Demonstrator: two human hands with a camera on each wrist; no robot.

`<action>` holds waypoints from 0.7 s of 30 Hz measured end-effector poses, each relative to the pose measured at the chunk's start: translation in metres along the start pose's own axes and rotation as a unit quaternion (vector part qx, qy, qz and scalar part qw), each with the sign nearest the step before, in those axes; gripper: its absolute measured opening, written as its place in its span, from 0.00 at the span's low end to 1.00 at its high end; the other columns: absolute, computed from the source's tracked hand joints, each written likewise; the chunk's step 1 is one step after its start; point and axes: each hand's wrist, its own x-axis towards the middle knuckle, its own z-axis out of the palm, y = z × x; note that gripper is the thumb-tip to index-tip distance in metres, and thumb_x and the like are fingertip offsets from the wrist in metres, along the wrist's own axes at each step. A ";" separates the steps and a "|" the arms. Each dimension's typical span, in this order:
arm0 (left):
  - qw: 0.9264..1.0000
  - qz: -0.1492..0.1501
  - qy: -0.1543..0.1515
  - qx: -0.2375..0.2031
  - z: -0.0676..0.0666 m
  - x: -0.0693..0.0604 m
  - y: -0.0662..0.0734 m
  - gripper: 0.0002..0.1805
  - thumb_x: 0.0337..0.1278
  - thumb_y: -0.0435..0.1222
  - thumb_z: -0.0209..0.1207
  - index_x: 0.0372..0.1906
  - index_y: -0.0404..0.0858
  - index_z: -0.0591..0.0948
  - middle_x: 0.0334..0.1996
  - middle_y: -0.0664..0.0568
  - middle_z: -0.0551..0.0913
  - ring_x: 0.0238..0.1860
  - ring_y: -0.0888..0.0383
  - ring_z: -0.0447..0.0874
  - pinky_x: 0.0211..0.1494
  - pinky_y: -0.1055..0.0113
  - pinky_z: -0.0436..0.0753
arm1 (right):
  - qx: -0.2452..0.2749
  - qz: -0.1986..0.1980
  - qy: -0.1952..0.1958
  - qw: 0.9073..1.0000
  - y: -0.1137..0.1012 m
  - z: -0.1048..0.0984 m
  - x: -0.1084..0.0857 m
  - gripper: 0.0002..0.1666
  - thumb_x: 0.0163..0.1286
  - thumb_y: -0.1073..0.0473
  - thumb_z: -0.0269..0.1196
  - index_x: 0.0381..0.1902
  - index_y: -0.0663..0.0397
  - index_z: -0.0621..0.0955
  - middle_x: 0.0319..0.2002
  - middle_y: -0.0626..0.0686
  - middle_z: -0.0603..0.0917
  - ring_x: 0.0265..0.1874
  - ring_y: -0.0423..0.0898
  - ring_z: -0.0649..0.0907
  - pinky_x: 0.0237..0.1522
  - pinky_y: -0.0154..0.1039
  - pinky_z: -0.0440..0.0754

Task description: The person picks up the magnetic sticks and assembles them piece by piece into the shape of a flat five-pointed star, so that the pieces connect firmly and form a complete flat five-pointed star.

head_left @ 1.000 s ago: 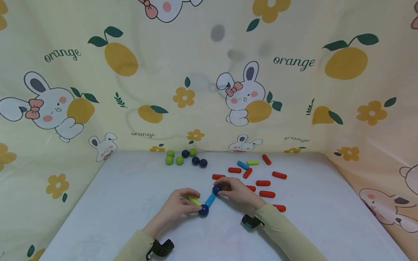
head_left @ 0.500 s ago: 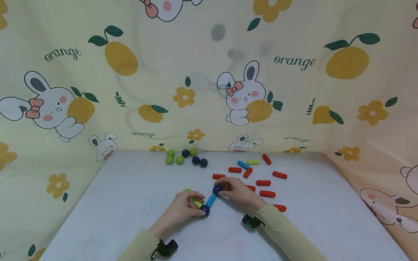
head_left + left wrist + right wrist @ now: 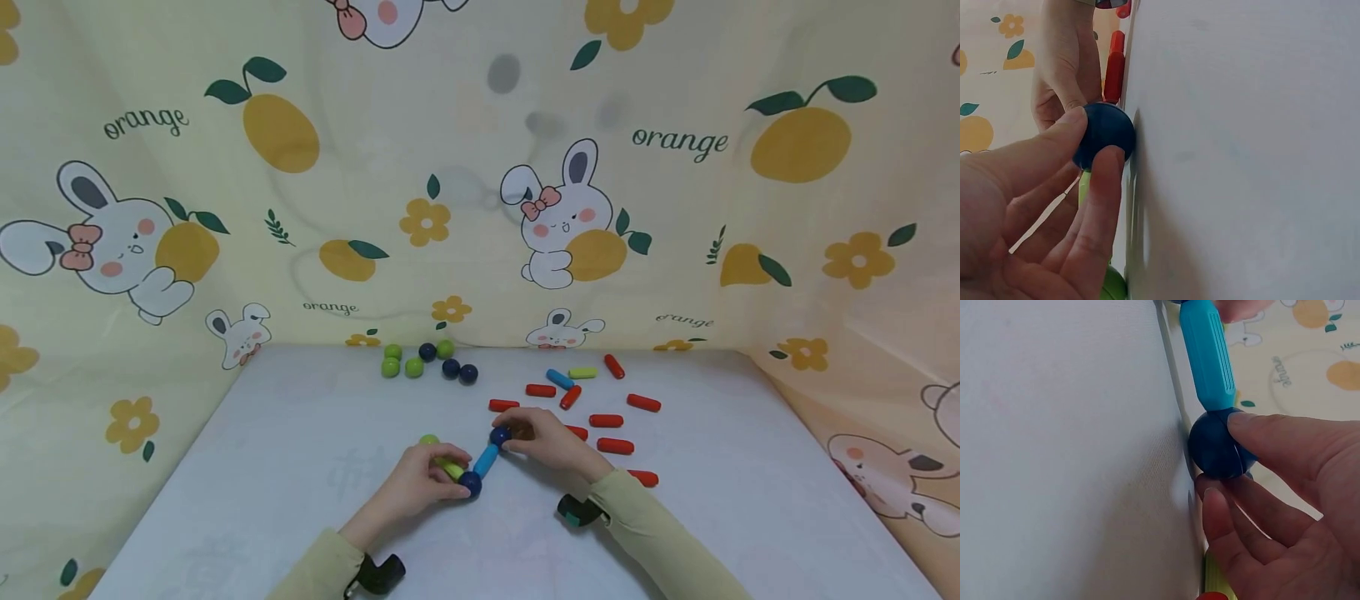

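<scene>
Lower centre of the frame: the left hand [image 3: 420, 480] has shifted slightly rightward; the green ball [image 3: 429, 439], earlier mostly hidden, now shows beyond it.

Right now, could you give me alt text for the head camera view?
A person's left hand and right hand pinch dark blue balls at either end of a blue stick at a white table. Farther back lie loose green balls and more dark blue balls; mostly red sticks are scattered to the right, and a rabbit-printed cloth hangs behind.
</scene>
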 end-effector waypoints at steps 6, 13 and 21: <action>1.000 -0.001 -0.001 -0.004 -0.002 0.001 -0.004 0.23 0.46 0.36 0.72 0.51 0.38 0.81 0.44 0.50 0.81 0.32 0.56 0.82 0.36 0.67 0.83 | 0.009 0.009 0.011 1.000 0.002 0.001 0.002 0.20 0.66 0.62 0.64 0.55 0.54 0.78 0.48 0.47 0.81 0.47 0.44 0.80 0.52 0.41 0.79; 0.999 -0.012 0.031 -0.038 -0.024 -0.002 -0.004 0.25 0.48 0.35 0.71 0.54 0.38 0.79 0.47 0.45 0.81 0.36 0.54 0.84 0.37 0.64 0.84 | 0.017 0.015 0.013 1.000 0.003 0.002 0.003 0.19 0.66 0.62 0.64 0.55 0.52 0.79 0.48 0.46 0.81 0.47 0.45 0.80 0.52 0.40 0.79; 0.990 0.005 0.142 0.001 -0.049 -0.001 -0.009 0.19 0.50 0.35 0.69 0.49 0.37 0.81 0.42 0.47 0.83 0.38 0.56 0.82 0.42 0.63 0.82 | 0.020 0.027 0.027 0.999 0.000 0.001 -0.001 0.18 0.66 0.62 0.64 0.54 0.52 0.79 0.48 0.47 0.81 0.47 0.46 0.80 0.51 0.43 0.79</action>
